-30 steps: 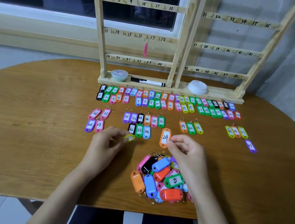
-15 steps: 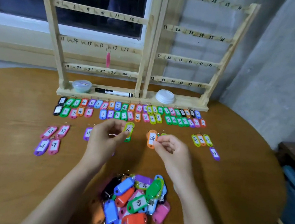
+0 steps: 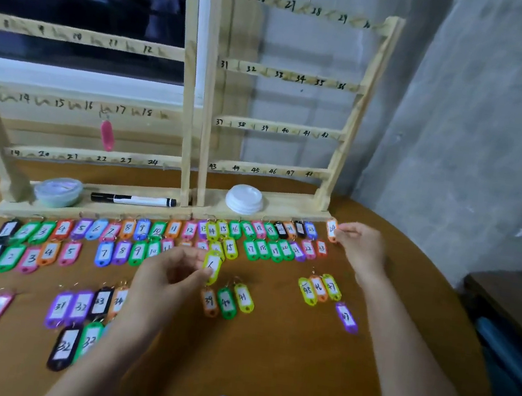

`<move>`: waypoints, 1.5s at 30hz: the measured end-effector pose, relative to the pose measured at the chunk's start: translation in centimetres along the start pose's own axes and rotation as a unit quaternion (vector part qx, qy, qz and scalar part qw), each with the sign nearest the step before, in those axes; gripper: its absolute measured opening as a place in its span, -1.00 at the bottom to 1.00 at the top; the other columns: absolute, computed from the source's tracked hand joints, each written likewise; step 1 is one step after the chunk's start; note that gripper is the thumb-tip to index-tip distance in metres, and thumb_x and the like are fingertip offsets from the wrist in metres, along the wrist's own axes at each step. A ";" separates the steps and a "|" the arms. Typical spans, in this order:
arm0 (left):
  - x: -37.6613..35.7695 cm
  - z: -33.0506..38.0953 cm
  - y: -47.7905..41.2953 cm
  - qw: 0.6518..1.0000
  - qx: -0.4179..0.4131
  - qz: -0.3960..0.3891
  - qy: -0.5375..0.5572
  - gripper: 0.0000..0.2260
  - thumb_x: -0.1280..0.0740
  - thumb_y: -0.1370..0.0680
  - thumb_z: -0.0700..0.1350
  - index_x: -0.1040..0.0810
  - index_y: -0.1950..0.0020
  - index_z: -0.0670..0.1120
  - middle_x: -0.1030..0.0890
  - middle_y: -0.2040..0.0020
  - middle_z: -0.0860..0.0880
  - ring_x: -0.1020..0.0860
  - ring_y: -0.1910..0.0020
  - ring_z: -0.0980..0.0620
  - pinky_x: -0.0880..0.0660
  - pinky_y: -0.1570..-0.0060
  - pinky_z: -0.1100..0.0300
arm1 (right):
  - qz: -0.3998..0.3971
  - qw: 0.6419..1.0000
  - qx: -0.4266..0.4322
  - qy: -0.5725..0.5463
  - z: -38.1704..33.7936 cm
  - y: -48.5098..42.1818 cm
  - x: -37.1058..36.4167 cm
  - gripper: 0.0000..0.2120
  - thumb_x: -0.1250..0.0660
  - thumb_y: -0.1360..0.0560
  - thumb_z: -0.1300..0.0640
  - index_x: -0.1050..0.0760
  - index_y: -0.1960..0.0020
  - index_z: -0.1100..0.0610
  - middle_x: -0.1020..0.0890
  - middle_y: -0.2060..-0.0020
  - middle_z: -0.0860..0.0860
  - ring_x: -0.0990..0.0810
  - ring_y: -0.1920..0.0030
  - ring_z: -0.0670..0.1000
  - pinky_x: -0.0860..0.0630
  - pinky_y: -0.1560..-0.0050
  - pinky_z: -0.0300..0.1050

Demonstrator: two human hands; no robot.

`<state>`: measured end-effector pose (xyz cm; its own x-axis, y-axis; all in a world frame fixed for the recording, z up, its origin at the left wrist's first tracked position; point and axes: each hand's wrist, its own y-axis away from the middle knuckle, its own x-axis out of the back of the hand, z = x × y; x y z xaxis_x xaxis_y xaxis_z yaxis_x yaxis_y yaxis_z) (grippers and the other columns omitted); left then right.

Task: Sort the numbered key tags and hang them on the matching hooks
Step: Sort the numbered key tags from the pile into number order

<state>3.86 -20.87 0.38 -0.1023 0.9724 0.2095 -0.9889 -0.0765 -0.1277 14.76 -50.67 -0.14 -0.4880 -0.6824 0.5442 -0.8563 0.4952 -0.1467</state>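
Our right hand [image 3: 361, 249] has an orange tag [image 3: 331, 229] pinched between thumb and fingertips. The tag sticks out to the left of the fingers, right at the right-hand end of the wooden rack [image 3: 198, 88] base, just past the last tag in the sorted rows [image 3: 146, 239] laid in front of that base. The number looks like 24, a bit blurry though.

Our left hand [image 3: 167, 280] pinches a yellow-green tag [image 3: 211, 266] by its left edge, out in front of the rack's middle posts, over the sorted rows. We can't read its number.

Everything sits on a brown wooden table [image 3: 295, 370], with the rack at the far edge against a dark window and a grey wall. On the rack base there's a black marker [image 3: 133, 199], a stack of white lids [image 3: 244, 199] and a small plastic tub [image 3: 58, 191]. One pink tag [image 3: 106, 136] hangs on the rack's left half, by the 17.

The right arm reaches far forward to the rack base, while the left arm is bent, its fingers curled in.
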 end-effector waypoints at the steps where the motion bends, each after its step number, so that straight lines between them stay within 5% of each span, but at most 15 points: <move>1: 0.0 -0.2 0.1 1.000 0.011 0.002 0.017 -0.93 -0.40 -0.48 -0.31 -0.63 0.08 -0.17 -0.69 0.20 -0.07 -0.65 0.19 0.09 -0.57 0.24 0.30 | 0.007 1.000 -0.011 0.025 0.5 -1.3 -0.1 -0.94 -0.40 -0.48 0.16 -0.61 0.13 0.02 -0.70 0.06 0.06 -0.64 0.03 0.06 -0.53 0.00 -0.04; 10: 1.0 -0.3 -0.2 0.995 0.029 0.022 0.088 -0.96 -0.40 -0.43 -0.36 -0.59 0.16 -0.25 -0.68 0.24 -0.08 -0.63 0.27 0.15 -0.55 0.29 0.35 | -0.058 0.990 -0.020 0.126 0.9 -5.1 -2.5 -0.84 -0.37 -0.52 0.08 -0.65 -0.05 0.07 -0.67 -0.02 0.02 -0.60 -0.03 0.02 -0.49 0.04 -0.13; 18: 1.2 0.2 0.2 0.993 0.052 0.037 0.094 -0.92 -0.40 -0.45 -0.33 -0.61 0.11 -0.18 -0.67 0.23 -0.10 -0.63 0.23 0.12 -0.56 0.26 0.33 | -0.079 0.992 0.029 0.093 -0.9 -2.8 -1.5 -0.86 -0.36 -0.52 0.06 -0.61 -0.04 0.07 -0.66 0.04 0.00 -0.60 0.03 -0.03 -0.56 0.06 -0.06; 24: 2.5 0.4 1.8 0.996 0.039 0.026 0.076 -0.88 -0.41 -0.48 -0.30 -0.62 0.09 -0.09 -0.61 0.18 -0.09 -0.56 0.18 0.05 -0.51 0.25 0.32 | -0.137 0.983 0.121 -0.002 -3.8 6.2 -0.6 -0.91 -0.41 -0.47 0.22 -0.64 0.03 0.13 -0.62 0.23 -0.09 -0.53 0.24 -0.25 -0.38 0.28 -0.49; 32: 5.7 -0.2 7.9 0.995 0.031 0.045 0.086 -0.88 -0.40 -0.49 -0.31 -0.63 0.07 -0.10 -0.60 0.25 0.00 -0.53 0.30 0.17 -0.47 0.26 0.33 | -0.262 0.949 0.147 -0.094 -3.3 21.0 -0.7 -0.83 -0.43 -0.45 0.28 -0.61 0.14 0.01 -0.62 0.30 -0.15 -0.52 0.32 -0.27 -0.40 0.19 -0.41; 35: 6.8 -1.2 10.0 0.993 0.049 0.062 0.093 -0.88 -0.41 -0.49 -0.30 -0.63 0.05 -0.11 -0.61 0.21 -0.03 -0.54 0.24 0.10 -0.48 0.17 0.21 | -0.268 0.947 0.159 -0.077 -2.4 24.2 0.0 -0.80 -0.45 -0.43 0.24 -0.60 0.14 -0.08 -0.64 0.29 -0.13 -0.50 0.30 -0.21 -0.42 0.21 -0.38; 41: 7.8 -2.0 12.7 0.989 0.055 0.070 0.115 -0.89 -0.39 -0.50 -0.32 -0.62 0.00 -0.18 -0.61 0.19 -0.08 -0.53 0.28 0.13 -0.49 0.21 0.31 | -0.320 0.909 0.260 0.060 -1.2 26.5 1.9 -0.72 -0.40 -0.49 0.16 -0.60 -0.09 -0.19 -0.50 0.01 -0.27 -0.39 -0.02 -0.21 -0.32 -0.07 -0.39; 45: 7.8 -2.0 13.3 0.987 0.059 0.076 0.125 -0.90 -0.39 -0.51 -0.30 -0.61 -0.01 -0.21 -0.60 0.17 -0.10 -0.53 0.28 0.14 -0.51 0.30 0.36 | -0.342 0.884 0.293 0.124 -1.2 26.7 1.9 -0.68 -0.37 -0.51 0.16 -0.57 -0.16 -0.20 -0.40 0.00 -0.30 -0.28 -0.10 -0.26 -0.24 -0.12 -0.44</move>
<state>-9.88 -13.84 -1.61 -0.2353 0.9705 -0.0520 -0.9714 -0.2366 -0.0215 -8.78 -38.08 -2.05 0.1673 -0.5404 0.8246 -0.9133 -0.4000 -0.0768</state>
